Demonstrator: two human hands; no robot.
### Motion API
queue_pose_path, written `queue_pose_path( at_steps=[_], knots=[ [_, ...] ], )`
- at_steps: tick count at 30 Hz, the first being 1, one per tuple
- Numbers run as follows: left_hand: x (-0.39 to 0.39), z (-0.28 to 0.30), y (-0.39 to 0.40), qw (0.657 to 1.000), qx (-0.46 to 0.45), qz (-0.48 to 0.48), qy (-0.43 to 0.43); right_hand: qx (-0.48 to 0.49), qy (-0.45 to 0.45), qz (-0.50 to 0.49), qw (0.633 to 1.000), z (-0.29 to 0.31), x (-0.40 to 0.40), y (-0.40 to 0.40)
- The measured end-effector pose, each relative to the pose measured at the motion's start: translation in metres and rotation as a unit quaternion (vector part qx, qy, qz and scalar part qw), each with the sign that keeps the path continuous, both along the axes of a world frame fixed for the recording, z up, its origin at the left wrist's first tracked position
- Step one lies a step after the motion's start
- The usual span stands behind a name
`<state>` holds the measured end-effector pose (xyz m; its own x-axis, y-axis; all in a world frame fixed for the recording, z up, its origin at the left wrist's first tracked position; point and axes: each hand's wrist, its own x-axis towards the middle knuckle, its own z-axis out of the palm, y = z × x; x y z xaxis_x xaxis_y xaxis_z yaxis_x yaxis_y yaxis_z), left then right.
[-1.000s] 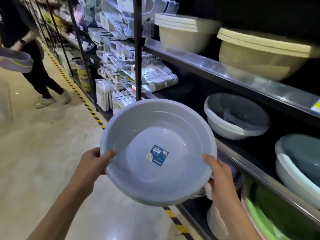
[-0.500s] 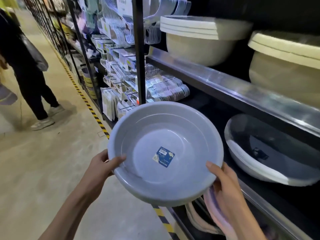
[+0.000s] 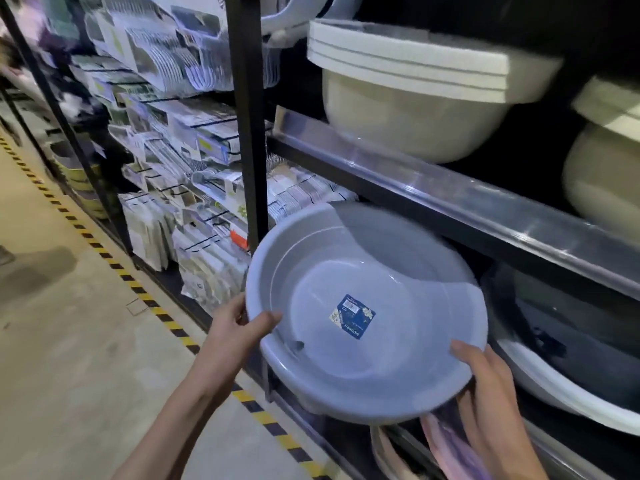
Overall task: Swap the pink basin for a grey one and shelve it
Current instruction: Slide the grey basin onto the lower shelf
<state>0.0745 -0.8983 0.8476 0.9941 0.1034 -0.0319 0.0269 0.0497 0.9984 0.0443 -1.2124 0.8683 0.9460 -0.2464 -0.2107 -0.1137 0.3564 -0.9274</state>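
Between the two hands, the grey basin [image 3: 363,317] is tilting toward the dark shelf [image 3: 450,209], its far rim under the shelf edge. Left hand [image 3: 239,327] is gripping the near-left rim, thumb inside; right hand [image 3: 485,386] is clasping the near-right rim, thumb over the lip.

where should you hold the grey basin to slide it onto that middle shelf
By its rolled rim, at opposite sides, as both hands do now: left hand on the near-left rim, right hand on the near-right, thumbs hooked inside. The grey basin is wide, shallow and smooth-walled, so only the rim gives purchase, and its far edge stays free to enter the shelf.
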Motion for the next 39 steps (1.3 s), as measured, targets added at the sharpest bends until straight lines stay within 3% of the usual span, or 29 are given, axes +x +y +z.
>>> queue_pose_path(
  at_steps=[11,17,39],
  knots=[
    [0.125,-0.004,-0.002,0.996,-0.029,-0.083,0.01,-0.044,0.018,-0.093,0.995,-0.005,0.068,0.003],
    [0.169,-0.006,-0.013,0.994,-0.041,-0.094,0.026,0.0,0.044,-0.139,0.989,-0.012,0.103,-0.005],
    [0.241,-0.034,-0.054,0.985,-0.039,-0.141,0.088,-0.054,0.046,-0.242,0.968,-0.027,0.152,-0.026]
  ],
)
